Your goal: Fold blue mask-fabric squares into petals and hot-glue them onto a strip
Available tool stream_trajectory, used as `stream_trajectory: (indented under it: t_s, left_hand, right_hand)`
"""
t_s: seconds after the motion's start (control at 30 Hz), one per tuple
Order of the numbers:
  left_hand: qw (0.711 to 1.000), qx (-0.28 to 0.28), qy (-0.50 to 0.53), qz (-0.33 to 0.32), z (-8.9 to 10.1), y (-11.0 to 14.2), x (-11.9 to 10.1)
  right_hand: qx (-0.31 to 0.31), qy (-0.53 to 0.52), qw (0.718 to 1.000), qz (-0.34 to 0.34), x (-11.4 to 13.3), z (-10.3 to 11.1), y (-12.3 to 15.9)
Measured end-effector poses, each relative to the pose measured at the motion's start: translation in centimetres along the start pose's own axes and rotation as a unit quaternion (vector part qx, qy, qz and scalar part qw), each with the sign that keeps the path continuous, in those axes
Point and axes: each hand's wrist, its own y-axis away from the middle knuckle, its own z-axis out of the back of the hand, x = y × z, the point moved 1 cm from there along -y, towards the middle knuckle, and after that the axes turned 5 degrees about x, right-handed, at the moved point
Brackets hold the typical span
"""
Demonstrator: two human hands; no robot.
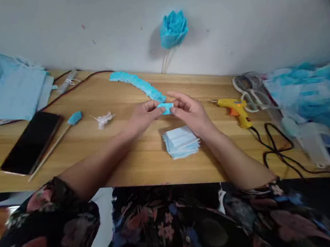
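Note:
A small blue piece of mask fabric is pinched at its two ends between my hands. My left hand grips its left side with thumb and fingers, and my right hand grips the right side. Just beyond my fingertips, a curved row of overlapping blue folded pieces runs back to the left. Below my hands lies a stack of pale blue cut squares, close to my right wrist.
A blue fabric flower on sticks leans at the wall. Left are a phone, a blue-tipped stick, white scraps and face masks. Right are a yellow glue gun with black cord, scissors and blue scraps.

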Motion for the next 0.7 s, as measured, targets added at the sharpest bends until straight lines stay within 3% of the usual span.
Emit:
stream_trajectory:
  t_s: [0.2, 0.47, 0.7]
  left_hand:
    - [0.999, 0.013, -0.041, -0.01, 0.1, 0.0, 0.4]
    - [1.0, -0.015, -0.015, -0.003, 0.1, -0.1, 0.3]
    - [1.0, -0.001, -0.017, -0.006, 0.2, 0.0, 0.2]
  right_hand:
    - [-0.003, -0.011, 1.0, -0.006, -0.4, 0.1, -0.1]
    - [-0.007, -0.032, 0.999, -0.021, -0.2, 0.7, -0.1]
    - [-0.033, -0.015, 0.999, -0.017, -0.6, 1.0, -0.2]
